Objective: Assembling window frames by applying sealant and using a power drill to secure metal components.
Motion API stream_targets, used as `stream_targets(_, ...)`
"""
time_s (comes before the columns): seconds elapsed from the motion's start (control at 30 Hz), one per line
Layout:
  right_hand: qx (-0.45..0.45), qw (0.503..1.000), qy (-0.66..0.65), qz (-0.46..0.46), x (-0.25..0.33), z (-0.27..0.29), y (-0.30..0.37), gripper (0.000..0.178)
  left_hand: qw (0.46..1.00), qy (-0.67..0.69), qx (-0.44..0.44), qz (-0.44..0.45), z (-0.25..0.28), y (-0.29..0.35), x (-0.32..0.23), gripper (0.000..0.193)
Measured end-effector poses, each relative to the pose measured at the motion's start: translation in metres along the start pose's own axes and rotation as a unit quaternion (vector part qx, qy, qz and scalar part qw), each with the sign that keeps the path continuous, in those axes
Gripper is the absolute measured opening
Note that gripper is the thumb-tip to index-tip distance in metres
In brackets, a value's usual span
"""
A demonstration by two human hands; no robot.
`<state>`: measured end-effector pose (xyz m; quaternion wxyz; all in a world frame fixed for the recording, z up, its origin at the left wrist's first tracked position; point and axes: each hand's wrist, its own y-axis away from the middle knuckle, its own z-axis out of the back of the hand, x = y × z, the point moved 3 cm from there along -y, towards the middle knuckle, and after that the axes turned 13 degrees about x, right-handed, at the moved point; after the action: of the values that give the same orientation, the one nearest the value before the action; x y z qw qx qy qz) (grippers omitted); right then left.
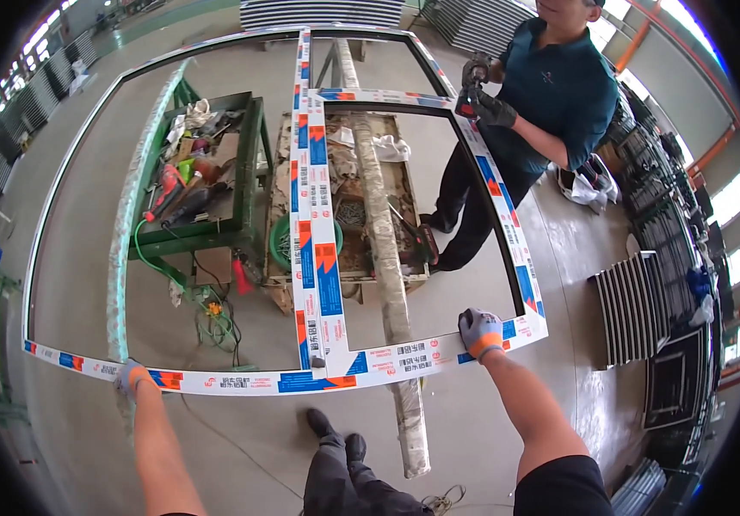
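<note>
A large window frame, covered in white, blue and orange protective film, lies flat across two wrapped support bars. A smaller sash-like rectangle fills its right part. Wearing a grey and orange glove, my left hand is closed on the near bar toward its left end. My right hand, gloved alike, has its fingers curled over the same bar near the right corner. The undersides of both grips are hidden. Across the frame at the right, a co-worker in dark gloves holds a power tool by the frame's edge.
Beneath the frame run a left support bar and a middle support bar. A green tool cart holds tools and rags; beside it stands a worn bench with a green bowl of screws. Cables lie underneath. Stacked profiles stand right.
</note>
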<state>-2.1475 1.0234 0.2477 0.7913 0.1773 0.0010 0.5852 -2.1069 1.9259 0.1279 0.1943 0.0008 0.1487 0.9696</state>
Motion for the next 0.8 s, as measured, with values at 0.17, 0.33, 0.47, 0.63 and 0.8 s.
stream_targets(0.17,-0.002,1.000,-0.007,-0.012,-0.009,0.008,0.008,0.022,0.994,0.110,-0.004,0.028,0.002,0.036,-0.021,0.053)
stream_targets(0.33,0.001,1.000,0.009,0.002,-0.004,0.006,0.005,0.021,0.995,0.099,-0.007,0.019,0.001,0.014,-0.010,0.054)
stream_targets(0.47,-0.002,1.000,0.012,-0.016,-0.019,0.010,0.011,0.021,0.996,0.089,-0.005,0.030,-0.017,0.022,-0.027,0.052)
stream_targets(0.63,0.030,0.999,-0.003,-0.017,0.008,0.008,0.000,0.024,0.987,0.152,-0.038,0.040,0.001,-0.013,0.009,0.052)
stream_targets(0.8,0.023,0.999,0.027,-0.042,-0.022,0.021,0.017,0.026,0.962,0.266,0.012,0.064,0.001,0.108,-0.051,0.052)
